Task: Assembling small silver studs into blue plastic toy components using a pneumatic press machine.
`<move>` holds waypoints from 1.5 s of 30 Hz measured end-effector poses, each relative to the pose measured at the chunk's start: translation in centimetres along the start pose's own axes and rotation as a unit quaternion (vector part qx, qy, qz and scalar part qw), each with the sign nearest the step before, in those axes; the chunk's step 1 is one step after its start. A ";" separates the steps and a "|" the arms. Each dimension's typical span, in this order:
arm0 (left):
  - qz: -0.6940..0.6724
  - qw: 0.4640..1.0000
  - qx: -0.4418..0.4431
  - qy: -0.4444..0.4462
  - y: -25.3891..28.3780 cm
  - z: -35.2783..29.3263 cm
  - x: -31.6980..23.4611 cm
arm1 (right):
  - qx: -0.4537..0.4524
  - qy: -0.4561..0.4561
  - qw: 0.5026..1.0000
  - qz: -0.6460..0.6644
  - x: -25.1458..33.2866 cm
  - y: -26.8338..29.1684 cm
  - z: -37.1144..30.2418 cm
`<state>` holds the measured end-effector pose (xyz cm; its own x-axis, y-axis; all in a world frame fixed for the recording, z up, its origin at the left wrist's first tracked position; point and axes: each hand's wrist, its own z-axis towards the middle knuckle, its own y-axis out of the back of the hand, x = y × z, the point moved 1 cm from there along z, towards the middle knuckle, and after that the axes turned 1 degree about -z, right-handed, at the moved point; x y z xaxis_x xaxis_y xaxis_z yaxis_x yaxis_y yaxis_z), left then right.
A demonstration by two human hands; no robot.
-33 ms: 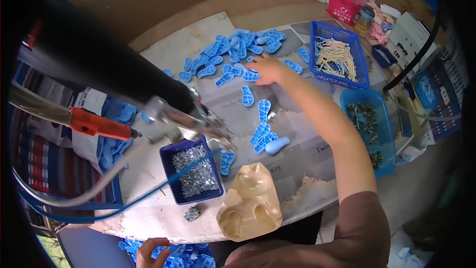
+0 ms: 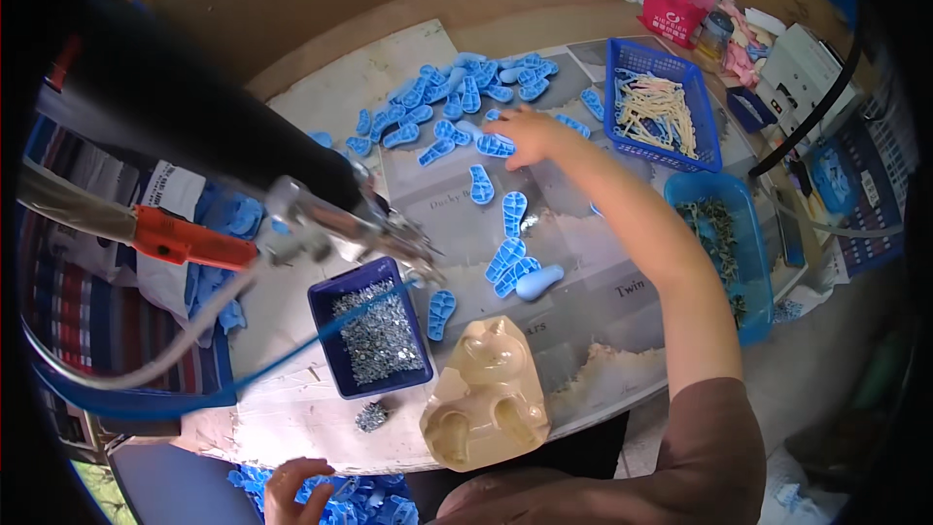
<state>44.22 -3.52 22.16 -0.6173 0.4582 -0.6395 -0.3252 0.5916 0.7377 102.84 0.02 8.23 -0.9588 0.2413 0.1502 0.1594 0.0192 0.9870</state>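
Grey sheeting [image 2: 603, 262] lies across the counter [image 2: 267, 433] before a brown wall [image 2: 369, 0], framed slightly differently than earlier: a blue edge [image 2: 595, 208] now shows beside the right forearm [image 2: 653, 238]. The left hand [image 2: 290, 491], just off the counter's near edge, has bent fingers apart. The right hand [image 2: 533, 136] is over a ribbed blue piece [image 2: 494, 146] near the pile [image 2: 418, 97]; whether its fingers grip cannot be told. That piece's long axis runs roughly left to right.

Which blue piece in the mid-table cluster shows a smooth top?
The cluster's rightmost blue piece: its rounded top is smooth, while the others there show ribbed grids.
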 end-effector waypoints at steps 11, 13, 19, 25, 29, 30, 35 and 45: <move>0.166 0.911 -0.037 -0.375 -5.8 7.8 -7.0 | -0.117 -0.009 0.988 0.103 2.3 1.8 1.6; 0.095 0.903 -0.010 -0.419 -8.7 10.6 -7.5 | -0.148 -0.056 0.982 0.100 1.2 -1.1 2.2; 0.024 0.896 0.025 -0.443 -11.1 11.4 -8.2 | -0.274 -0.063 0.959 0.040 1.2 -2.4 3.9; -0.028 0.893 0.040 -0.447 -12.6 11.7 -8.1 | -0.167 -0.048 0.950 0.258 -1.5 1.7 -0.8; -0.036 0.892 0.054 -0.447 -13.9 11.4 -8.2 | -0.204 -0.073 0.976 0.029 2.0 -2.4 -3.5; -0.033 0.892 0.055 -0.448 -13.9 11.1 -8.3 | -0.207 -0.074 0.975 0.031 3.0 -2.6 -3.5; -0.034 0.914 0.043 -0.402 -13.9 10.8 -8.0 | -0.292 -0.107 0.948 -0.067 4.5 -1.3 -6.1; -0.411 0.904 0.042 -0.114 -17.3 12.7 -6.3 | -0.080 0.095 0.967 0.220 18.5 1.0 -23.6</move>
<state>62.86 -8.26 10.69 -0.0257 -0.0400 -0.9989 -0.5450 0.8382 -0.0195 79.72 -18.41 13.30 -0.8345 0.0080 0.5510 0.5386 -0.1996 0.8186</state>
